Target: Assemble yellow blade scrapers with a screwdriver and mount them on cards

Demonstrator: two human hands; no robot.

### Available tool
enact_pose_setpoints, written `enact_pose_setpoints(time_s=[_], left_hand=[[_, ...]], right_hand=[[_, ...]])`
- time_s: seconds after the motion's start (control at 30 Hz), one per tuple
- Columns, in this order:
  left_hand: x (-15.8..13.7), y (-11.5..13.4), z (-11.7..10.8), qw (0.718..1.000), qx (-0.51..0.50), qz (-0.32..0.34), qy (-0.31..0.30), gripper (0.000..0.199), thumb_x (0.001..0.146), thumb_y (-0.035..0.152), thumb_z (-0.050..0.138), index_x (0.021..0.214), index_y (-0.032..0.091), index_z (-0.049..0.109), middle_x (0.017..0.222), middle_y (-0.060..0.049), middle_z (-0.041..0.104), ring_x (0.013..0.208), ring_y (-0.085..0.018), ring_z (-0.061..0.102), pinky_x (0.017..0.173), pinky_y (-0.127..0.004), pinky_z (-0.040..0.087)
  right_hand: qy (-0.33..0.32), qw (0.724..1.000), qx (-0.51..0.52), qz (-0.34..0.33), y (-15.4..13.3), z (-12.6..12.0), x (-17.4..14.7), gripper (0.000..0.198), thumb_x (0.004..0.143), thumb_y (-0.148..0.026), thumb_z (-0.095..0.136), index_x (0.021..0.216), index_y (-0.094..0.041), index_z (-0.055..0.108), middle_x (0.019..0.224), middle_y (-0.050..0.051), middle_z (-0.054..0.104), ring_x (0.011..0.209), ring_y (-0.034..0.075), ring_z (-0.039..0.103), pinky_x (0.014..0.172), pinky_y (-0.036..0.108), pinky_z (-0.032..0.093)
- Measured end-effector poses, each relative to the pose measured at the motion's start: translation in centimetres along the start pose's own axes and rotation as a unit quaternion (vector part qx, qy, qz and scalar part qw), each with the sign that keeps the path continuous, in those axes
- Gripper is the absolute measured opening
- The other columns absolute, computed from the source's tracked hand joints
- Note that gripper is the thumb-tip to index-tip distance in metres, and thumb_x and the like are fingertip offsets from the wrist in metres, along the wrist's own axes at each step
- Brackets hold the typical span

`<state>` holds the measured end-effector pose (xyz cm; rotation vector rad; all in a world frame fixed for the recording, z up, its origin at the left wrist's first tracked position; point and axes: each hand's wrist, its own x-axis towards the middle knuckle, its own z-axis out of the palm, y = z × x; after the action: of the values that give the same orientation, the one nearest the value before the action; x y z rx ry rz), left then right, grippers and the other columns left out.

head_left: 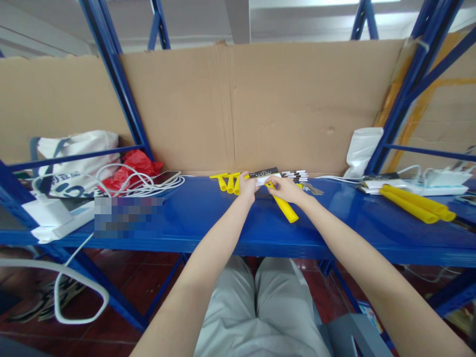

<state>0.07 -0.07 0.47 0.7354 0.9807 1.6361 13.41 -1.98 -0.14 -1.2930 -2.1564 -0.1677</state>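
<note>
My right hand [284, 187] is closed in a pinch at the upper end of a yellow tapered tube [287, 209], whose wide end points down toward the front edge of the table. Close beside it, my left hand [248, 187] has curled fingers; what they hold is too small and partly hidden. Something white [262, 180] shows between the two hands. Several yellow T-shaped pieces [223, 183] lie just left of my left hand. Behind the hands are a black-and-white packet [263, 173] and a bundle of black-and-white sticks [295, 175].
On the blue table [193, 213], yellow tubes [412, 204] and a white power strip [435, 188] lie at right. White cables [159, 184], a red plastic bag [136, 171] and a white cloth bag [80, 158] sit at left. Cardboard [297, 104] stands behind.
</note>
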Motion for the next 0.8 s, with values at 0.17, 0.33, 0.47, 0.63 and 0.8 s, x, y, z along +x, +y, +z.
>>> enact_pose_setpoints(time_s=[0.17,0.33,0.47,0.63,0.8], left_hand=[[0.01,-0.14,-0.03,1.000,-0.005,0.005,-0.019,0.066,0.069,-0.009,0.051,0.126,0.022,0.048,0.097,-0.006,0.064,0.081,-0.017,0.067,0.067,-0.027,0.056],[-0.01,-0.03,-0.16,1.000,0.013,-0.003,-0.022,0.062,0.071,-0.009,0.048,0.125,0.022,0.049,0.103,-0.009,0.064,0.083,-0.018,0.067,0.069,-0.028,0.056],[0.01,0.03,-0.21,1.000,0.023,-0.001,-0.020,0.061,0.072,-0.009,0.048,0.124,0.022,0.049,0.106,-0.008,0.064,0.087,-0.017,0.067,0.067,-0.025,0.055],[-0.02,0.13,-0.18,0.999,0.031,0.000,-0.018,0.056,0.073,-0.006,0.049,0.122,0.021,0.050,0.103,-0.007,0.064,0.085,-0.017,0.067,0.066,-0.024,0.054],[-0.03,0.16,-0.22,0.998,0.043,-0.010,-0.035,0.046,0.079,0.003,0.053,0.121,0.021,0.049,0.100,-0.007,0.064,0.082,-0.016,0.066,0.065,-0.025,0.054]], right_hand=[[-0.020,1.000,0.004,0.007,-0.14,0.06,0.10,0.031,0.077,-0.018,0.051,0.103,-0.022,0.068,0.086,0.003,0.070,0.071,0.015,0.060,0.069,0.025,0.044],[-0.042,0.999,-0.015,0.010,-0.58,-0.10,0.04,0.034,0.080,-0.017,0.050,0.107,-0.022,0.070,0.100,0.006,0.071,0.086,0.018,0.065,0.080,0.028,0.046],[-0.060,0.998,-0.029,0.004,-0.73,-0.12,0.04,0.038,0.080,-0.016,0.051,0.114,-0.025,0.068,0.106,0.006,0.070,0.093,0.020,0.065,0.084,0.030,0.047],[-0.068,0.997,-0.037,0.016,-0.49,0.15,0.11,0.041,0.080,-0.017,0.053,0.118,-0.027,0.065,0.110,0.004,0.069,0.098,0.021,0.066,0.086,0.032,0.048],[-0.068,0.997,-0.044,0.011,-0.19,0.09,0.23,0.041,0.081,-0.017,0.053,0.119,-0.025,0.064,0.111,0.005,0.069,0.101,0.022,0.065,0.088,0.032,0.048]])
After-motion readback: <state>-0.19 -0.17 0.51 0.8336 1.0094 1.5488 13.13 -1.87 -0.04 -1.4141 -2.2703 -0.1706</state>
